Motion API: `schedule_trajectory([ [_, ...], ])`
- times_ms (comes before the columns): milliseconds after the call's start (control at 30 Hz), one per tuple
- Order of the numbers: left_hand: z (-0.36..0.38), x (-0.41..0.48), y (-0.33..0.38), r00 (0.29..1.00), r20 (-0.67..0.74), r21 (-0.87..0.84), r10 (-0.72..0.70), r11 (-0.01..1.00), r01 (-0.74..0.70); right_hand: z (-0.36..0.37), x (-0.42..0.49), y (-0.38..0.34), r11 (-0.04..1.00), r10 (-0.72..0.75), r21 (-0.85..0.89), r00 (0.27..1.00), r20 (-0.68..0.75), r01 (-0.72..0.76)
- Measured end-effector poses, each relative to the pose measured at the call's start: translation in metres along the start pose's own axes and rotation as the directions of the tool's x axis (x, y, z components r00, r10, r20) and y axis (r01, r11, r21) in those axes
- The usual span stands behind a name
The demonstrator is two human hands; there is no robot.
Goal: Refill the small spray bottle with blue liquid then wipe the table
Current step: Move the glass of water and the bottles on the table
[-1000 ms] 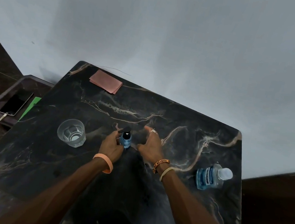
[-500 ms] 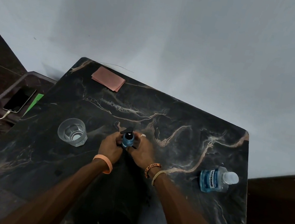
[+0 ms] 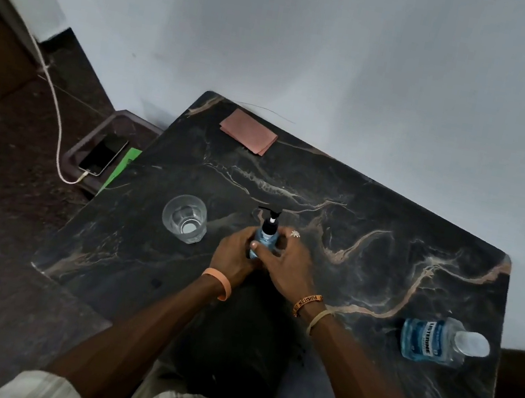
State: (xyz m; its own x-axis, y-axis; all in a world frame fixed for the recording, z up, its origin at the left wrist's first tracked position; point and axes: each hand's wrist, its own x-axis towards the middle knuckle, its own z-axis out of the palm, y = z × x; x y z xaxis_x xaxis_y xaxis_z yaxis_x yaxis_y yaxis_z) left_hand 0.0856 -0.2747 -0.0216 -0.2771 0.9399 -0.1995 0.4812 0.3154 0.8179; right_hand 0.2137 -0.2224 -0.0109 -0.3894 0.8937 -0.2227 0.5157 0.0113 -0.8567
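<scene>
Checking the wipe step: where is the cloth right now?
In the head view the folded pink cloth lies at the table's far left corner by the wall, beyond the glass.

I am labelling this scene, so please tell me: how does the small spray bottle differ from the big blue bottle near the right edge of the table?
The small spray bottle is gripped by the left hand and the right hand; the big bottle sits untouched. The small spray bottle has a black pump top; the big bottle has a pale cap and a printed label. Both show blue liquid.
</scene>
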Motion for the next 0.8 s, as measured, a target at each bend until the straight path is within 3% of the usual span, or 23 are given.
schedule_trajectory([
  [167,-0.013,-0.015,0.005,0.996,-0.014,-0.093,0.084,0.992,-0.085,0.002,-0.003,-0.018,0.972,-0.228,-0.053,0.974,0.016,0.228],
  [267,-0.024,-0.025,0.007,0.991,-0.045,-0.156,0.124,0.979,-0.13,0.005,-0.005,-0.029,0.915,-0.391,-0.078,0.917,0.073,0.396],
  [433,-0.061,-0.038,-0.008,0.993,-0.055,-0.087,0.101,0.991,-0.106,0.018,0.002,-0.045,0.788,-0.568,-0.27,0.822,0.027,0.553],
  [567,-0.088,-0.056,-0.033,0.971,-0.238,0.068,0.027,0.998,-0.011,0.027,0.006,-0.057,0.717,-0.621,-0.358,0.781,0.065,0.599],
  [800,-0.094,-0.07,-0.057,0.878,-0.473,0.003,-0.073,0.996,0.084,0.051,0.002,-0.07,0.641,-0.486,-0.53,0.828,0.28,0.555],
])
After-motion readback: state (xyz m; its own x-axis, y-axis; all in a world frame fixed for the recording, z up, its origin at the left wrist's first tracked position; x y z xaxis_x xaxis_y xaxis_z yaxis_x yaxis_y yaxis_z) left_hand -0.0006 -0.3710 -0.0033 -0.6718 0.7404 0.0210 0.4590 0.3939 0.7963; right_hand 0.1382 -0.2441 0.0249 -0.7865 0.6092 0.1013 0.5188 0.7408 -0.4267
